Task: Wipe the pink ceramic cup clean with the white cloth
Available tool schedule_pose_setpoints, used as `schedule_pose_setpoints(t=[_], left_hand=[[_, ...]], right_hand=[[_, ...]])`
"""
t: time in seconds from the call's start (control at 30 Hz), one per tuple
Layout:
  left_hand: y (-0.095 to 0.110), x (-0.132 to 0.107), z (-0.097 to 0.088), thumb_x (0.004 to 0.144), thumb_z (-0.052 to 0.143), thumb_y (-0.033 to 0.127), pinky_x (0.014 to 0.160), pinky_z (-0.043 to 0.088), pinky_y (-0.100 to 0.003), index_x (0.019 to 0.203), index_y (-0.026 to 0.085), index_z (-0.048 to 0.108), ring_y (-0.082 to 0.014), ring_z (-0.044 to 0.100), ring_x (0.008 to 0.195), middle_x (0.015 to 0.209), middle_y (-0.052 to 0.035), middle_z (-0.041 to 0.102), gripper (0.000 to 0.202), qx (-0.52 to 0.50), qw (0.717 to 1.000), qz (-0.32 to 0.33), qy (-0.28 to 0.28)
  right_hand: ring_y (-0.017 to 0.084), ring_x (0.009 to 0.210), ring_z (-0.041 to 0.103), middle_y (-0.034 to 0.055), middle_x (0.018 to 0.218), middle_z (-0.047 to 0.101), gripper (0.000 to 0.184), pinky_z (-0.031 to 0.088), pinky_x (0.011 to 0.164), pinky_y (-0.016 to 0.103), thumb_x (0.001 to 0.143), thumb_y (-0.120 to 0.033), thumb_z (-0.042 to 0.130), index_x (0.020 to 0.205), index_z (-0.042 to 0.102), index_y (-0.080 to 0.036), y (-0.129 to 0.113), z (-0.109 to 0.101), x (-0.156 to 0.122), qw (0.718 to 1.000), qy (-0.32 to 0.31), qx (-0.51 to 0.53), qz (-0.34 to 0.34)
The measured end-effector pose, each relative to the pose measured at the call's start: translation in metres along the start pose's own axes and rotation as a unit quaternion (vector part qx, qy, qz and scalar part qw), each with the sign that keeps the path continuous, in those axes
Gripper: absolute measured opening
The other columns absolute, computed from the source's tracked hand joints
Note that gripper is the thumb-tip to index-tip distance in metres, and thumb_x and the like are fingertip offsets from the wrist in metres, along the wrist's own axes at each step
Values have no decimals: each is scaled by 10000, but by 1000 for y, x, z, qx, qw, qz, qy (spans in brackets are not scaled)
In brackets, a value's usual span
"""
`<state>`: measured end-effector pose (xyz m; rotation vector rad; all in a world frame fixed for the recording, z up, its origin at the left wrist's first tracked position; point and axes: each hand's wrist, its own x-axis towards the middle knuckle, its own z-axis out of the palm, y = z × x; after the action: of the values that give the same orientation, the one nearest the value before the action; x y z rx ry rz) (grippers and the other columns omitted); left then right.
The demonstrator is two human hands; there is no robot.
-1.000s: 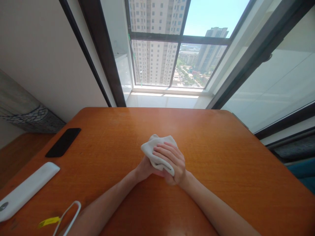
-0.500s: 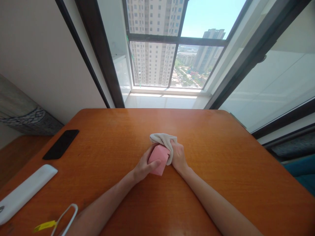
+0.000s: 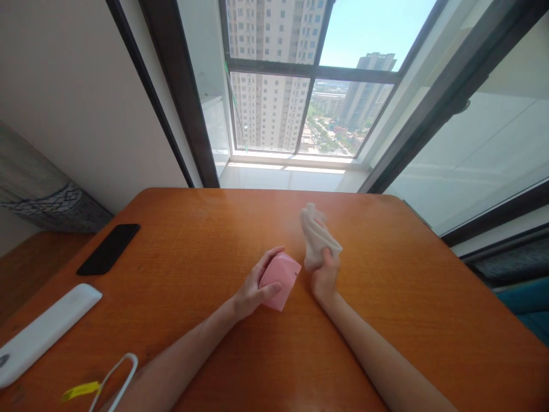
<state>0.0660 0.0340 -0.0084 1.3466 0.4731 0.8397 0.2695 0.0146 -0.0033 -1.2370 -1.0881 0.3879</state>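
Left hand (image 3: 251, 294) curls over pink block (image 3: 281, 280), right hand (image 3: 326, 277) closed on white cloth (image 3: 317, 236); loose left grip could let block slide across desk (image 3: 398, 297) if nudged.

- Table (image 3: 386, 274): mid-scene; window (image 3: 309, 114) behind its far edge
- Phone (image 3: 108, 249): on the table, toward the left edge
- Long flat pad (image 3: 47, 335): on the table, at the left edge, nearer than the phone
- Cord loop (image 3: 115, 380): on the table, at the near edge, right of the pad
- Folded sheet (image 3: 279, 280): on the table, mid-surface, under the left hand (image 3: 253, 292)
- Cloth (image 3: 316, 236): over the table, right of the sheet, in the right hand (image 3: 326, 277)
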Motion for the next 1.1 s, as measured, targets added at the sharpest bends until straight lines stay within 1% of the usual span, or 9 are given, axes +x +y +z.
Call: schedule_pose_setpoints(t=[0.13,0.33,0.47,0.6,0.7,0.83,0.9,0.97,1.1], left_hand=[[1,1,1,862,799,567,1270,429,-511,1516,208,568,-384,546,1478,1570,-130,602,781,25,998,34,48],[-1,1,3,796,816,555,1133,580,-592,1380,229,691,-415,641,1381,1396,-94,748,680,60,995,-47,59],[-6,0,2,770,814,533,1128,578,-590,1402,263,675,-395,629,1402,1393,-70,752,701,70,995,-53,53],[-3,0,3,804,787,563,1170,550,-555,1390,199,658,-412,614,1411,1456,-115,710,701,64,995,-47,61],[2,1,3,826,800,559,1242,472,-509,1432,187,594,-413,541,1489,1558,-138,614,740,50,997,0,63],[4,4,1,872,790,557,1185,484,-488,1466,201,510,-367,609,1370,1471,-151,631,747,10,999,41,33],[2,3,0,875,795,564,1182,473,-480,1480,208,482,-351,609,1348,1465,-148,621,768,-4,999,37,26],[1,1,0,868,805,579,1210,444,-489,1536,222,426,-359,575,1394,1518,-152,584,847,-13,1000,24,16],[3,-4,1,850,817,627,1262,394,-565,1668,257,249,-399,504,1483,1596,-162,525,1063,-26,999,8,-36]], right_hand=[[295,1408,650,91,1479,719,515,508,1213,504,1120,-443,343,1394,732,-247,-18,8,-19,974,-199,35,-105],[337,1466,613,102,1509,701,554,476,1236,619,1094,-378,354,1584,585,-260,-41,2,-22,893,-226,-99,-375],[321,1443,640,83,1445,747,606,458,1264,595,1081,-401,345,1646,506,-252,-47,3,-24,858,-241,-135,-434],[319,1438,642,101,1481,721,545,483,1238,580,1101,-389,357,1569,602,-255,-42,5,-22,897,-221,-96,-371],[319,1363,684,117,1438,739,508,528,1175,534,1119,-441,366,1440,707,-245,-30,8,-20,960,-194,-32,-202],[270,854,746,69,883,807,611,600,820,391,1107,-596,372,965,819,-204,-11,12,-19,983,-167,11,72],[238,704,676,43,740,749,656,558,702,361,1091,-637,377,841,789,-192,-6,13,-18,976,-159,35,142],[254,807,710,60,889,797,600,575,772,372,1080,-622,413,959,813,-191,-6,12,-18,976,-154,70,135],[321,1245,700,90,1332,766,495,542,1094,467,1071,-562,440,1216,800,-255,-18,10,-21,979,-168,117,-7]])
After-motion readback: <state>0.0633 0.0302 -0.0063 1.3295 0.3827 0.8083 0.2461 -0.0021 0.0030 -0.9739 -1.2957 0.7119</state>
